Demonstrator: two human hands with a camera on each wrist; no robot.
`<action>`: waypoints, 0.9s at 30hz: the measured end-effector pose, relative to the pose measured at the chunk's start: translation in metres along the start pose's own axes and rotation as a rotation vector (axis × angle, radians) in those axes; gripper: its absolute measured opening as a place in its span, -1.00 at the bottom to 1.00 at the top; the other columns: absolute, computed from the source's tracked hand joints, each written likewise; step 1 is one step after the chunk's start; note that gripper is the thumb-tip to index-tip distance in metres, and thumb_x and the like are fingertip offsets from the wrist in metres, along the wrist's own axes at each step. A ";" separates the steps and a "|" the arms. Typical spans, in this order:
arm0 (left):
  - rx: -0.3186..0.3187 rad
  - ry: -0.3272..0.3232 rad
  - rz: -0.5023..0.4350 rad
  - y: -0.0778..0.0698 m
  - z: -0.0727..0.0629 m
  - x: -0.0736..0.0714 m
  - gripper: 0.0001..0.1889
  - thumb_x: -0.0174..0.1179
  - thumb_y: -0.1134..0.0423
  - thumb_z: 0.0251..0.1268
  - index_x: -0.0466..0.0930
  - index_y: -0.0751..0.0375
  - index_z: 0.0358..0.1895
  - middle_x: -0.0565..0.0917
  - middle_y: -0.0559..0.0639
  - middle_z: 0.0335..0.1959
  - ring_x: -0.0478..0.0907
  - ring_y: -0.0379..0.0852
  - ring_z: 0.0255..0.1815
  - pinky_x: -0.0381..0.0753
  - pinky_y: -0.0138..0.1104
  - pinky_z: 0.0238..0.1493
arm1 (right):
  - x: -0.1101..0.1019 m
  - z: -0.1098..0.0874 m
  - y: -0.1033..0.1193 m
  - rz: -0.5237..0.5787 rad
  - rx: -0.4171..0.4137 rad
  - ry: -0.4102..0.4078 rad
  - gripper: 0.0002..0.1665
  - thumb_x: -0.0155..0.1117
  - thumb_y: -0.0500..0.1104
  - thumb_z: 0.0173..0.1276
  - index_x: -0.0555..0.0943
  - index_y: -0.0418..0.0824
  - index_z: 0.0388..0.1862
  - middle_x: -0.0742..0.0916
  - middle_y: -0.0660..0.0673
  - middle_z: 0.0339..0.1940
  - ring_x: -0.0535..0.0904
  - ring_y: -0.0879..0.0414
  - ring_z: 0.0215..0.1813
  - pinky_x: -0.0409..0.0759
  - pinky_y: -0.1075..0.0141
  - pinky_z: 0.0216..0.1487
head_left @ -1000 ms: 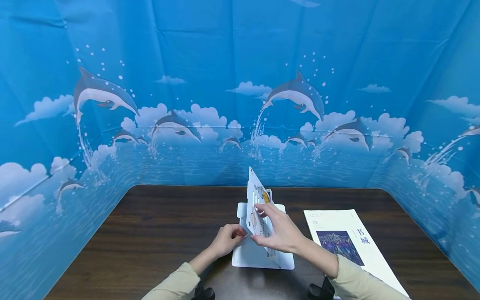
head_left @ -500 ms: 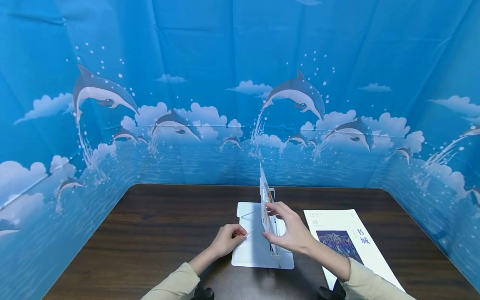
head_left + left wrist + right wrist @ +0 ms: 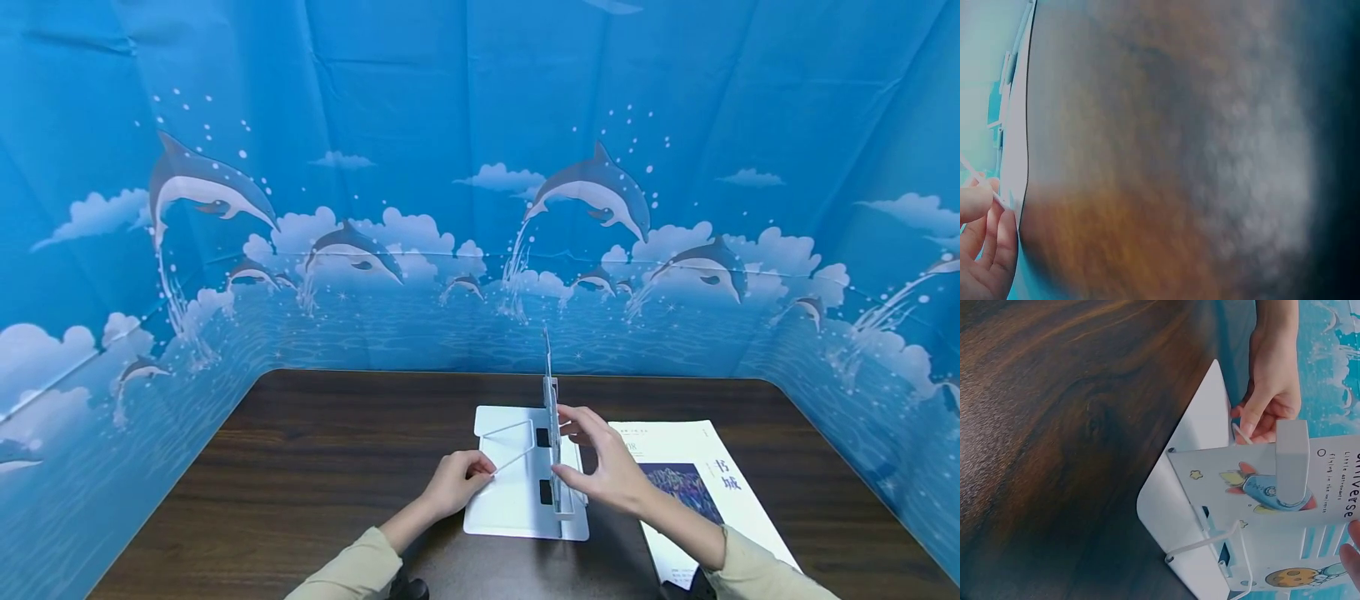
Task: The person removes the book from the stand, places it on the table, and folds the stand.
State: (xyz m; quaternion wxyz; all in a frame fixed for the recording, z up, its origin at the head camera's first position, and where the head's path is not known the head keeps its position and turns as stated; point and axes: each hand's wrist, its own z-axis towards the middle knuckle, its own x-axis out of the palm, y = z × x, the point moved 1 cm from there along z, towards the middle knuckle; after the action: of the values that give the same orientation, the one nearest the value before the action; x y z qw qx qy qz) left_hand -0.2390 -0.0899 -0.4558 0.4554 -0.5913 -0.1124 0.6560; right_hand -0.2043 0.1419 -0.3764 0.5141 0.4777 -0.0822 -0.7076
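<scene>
The stand [image 3: 517, 512] sits near the middle of the tabletop [image 3: 322, 467], between the two hands. Its base [image 3: 495, 500] lies flat; its panel [image 3: 550, 417] rises close to vertical, edge-on to the head view, with the printed face to the right. Key relation, by judgement: the angle between the panel and the U-shaped wire [image 3: 533, 433]. The wire reaches over the base on the panel's left side, its long axis running from the left grip [image 3: 453, 481] rightward and slightly away from the person, its bend beside the panel — contact between bend and panel cannot be confirmed. The left grip is the nearer of the two to the wire: it pinches the near leg, with the thumb [image 3: 1254, 417] closed against the fingers. The right grip [image 3: 600, 462] is on the opposite side of the panel, thumb and fingers spread well apart, fingertips [image 3: 570, 414] at the printed face; whether they have hold of any part cannot be told. The left forearm enters from the lower left, placing the wrist low by the base's near left corner. The right forearm [image 3: 686, 529] enters from the lower right, crosses over the magazine [image 3: 738, 525] and angles inward to the panel. The magazine lies right of the stand; a blue backdrop [image 3: 420, 325] stands beyond the tabletop.
</scene>
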 end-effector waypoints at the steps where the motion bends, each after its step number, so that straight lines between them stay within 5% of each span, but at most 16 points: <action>1: -0.004 0.000 0.003 0.000 0.000 0.000 -0.94 0.16 0.47 0.12 0.61 0.29 -0.40 0.61 -0.04 -0.50 0.47 -0.28 -0.49 0.47 -0.45 -0.45 | -0.001 -0.001 -0.001 0.005 0.004 0.002 -0.26 0.34 -0.13 -0.02 0.37 -0.27 0.19 0.57 -0.06 -0.05 0.55 0.09 -0.09 0.57 0.13 -0.09; 27: 0.057 0.036 0.295 -0.012 0.005 0.005 -0.87 0.21 0.48 0.04 0.65 0.17 -0.51 0.55 -0.13 -0.57 0.42 -0.30 -0.54 0.44 -0.46 -0.49 | -0.006 -0.007 -0.011 0.065 -0.004 0.012 -0.27 0.30 -0.18 0.03 0.33 -0.34 0.21 0.57 -0.15 -0.04 0.57 0.09 -0.11 0.58 0.19 -0.10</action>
State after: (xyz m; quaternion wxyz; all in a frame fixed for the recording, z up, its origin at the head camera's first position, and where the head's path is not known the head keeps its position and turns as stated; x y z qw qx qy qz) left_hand -0.2372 -0.0780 -0.4497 0.3725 -0.6001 0.0025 0.7078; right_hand -0.2057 0.1540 -0.3833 0.5384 0.4781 -0.0931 -0.6877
